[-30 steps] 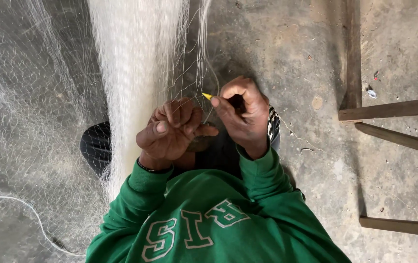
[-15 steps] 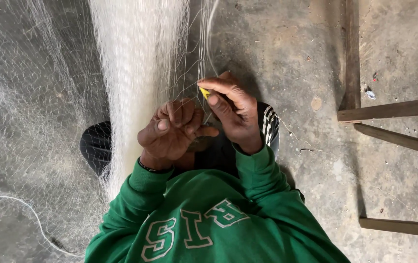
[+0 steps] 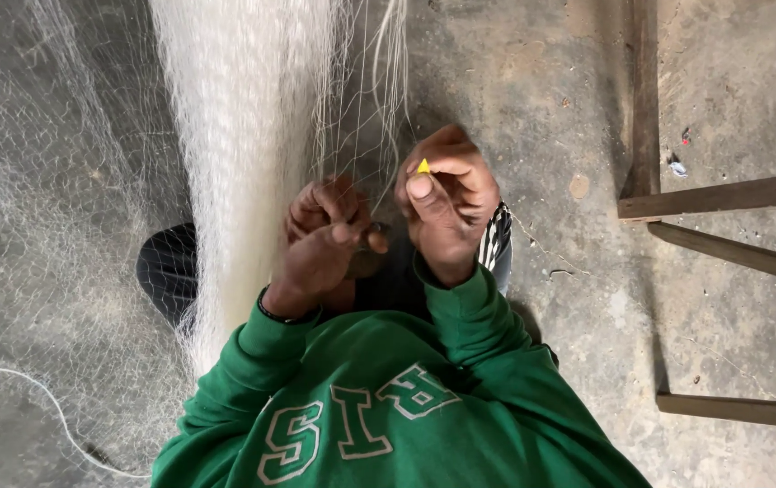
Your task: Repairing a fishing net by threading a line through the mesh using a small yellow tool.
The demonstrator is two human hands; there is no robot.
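Head view looks straight down on a small yellow netting needle, of which only the pointed tip shows, pinched in the right hand between thumb and curled forefinger; its long axis appears to run roughly up and away from the person, toward the hanging strands, though the fist hides most of it. Just left of that tip hang a few thin white strands of the fishing net, whose thick gathered bundle drops past the left wrist toward the left edge of the concrete floor. The left hand sits just beside the right, slightly lower and nearer the body, fingers curled shut around a bit of mesh; what exactly it pinches cannot be told. The right hand is nearer the needle, thumb nail up, wrist bent back. Both green sleeves angle up from the chest. A dark shoe shows under the net, and wooden bars lie well apart toward the floor's right edge.
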